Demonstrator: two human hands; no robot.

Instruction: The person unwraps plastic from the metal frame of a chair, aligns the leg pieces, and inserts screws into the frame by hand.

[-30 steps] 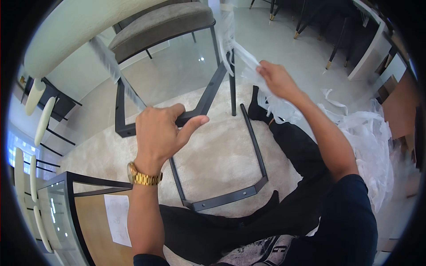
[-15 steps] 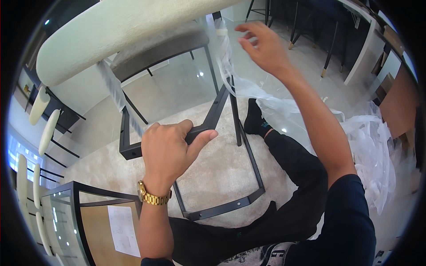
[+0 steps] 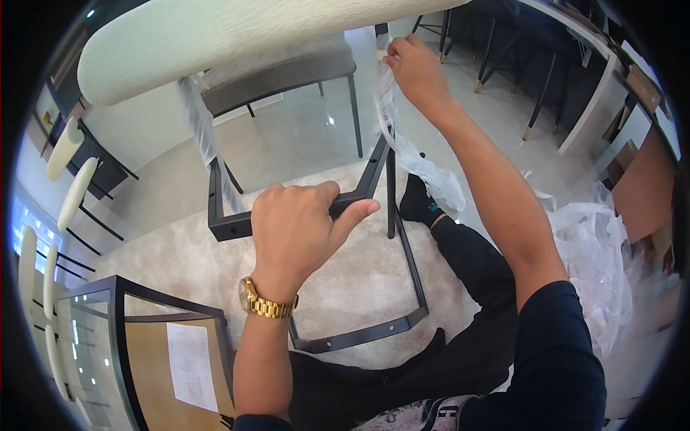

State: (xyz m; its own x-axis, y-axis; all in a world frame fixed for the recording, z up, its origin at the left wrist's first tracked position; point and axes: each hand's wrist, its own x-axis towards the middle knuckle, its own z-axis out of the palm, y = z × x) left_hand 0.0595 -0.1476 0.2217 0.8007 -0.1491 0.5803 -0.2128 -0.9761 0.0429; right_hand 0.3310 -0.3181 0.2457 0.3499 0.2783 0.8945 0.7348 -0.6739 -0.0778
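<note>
A black metal chair frame [image 3: 228,224] lies tipped in front of me, its pale upholstered backrest [image 3: 215,36] near the top of view. My left hand [image 3: 298,230], with a gold watch on the wrist, is shut around the frame's black crossbar. My right hand [image 3: 415,68] is raised at the top, pinching the clear plastic wrap [image 3: 413,154] that winds around a chair leg. More clear wrap [image 3: 198,126] covers the left leg.
A heap of loose clear plastic [image 3: 596,251] lies at the right. A glass-and-black side table [image 3: 122,323] with a paper sheet stands at lower left. My legs in dark trousers stretch over a pale rug [image 3: 180,266]. Dark stools stand at the top right.
My right hand has risen from beside the leg toward the top of the frame, drawing the plastic wrap up. The chair frame has come closer and my left hand keeps its grip.
</note>
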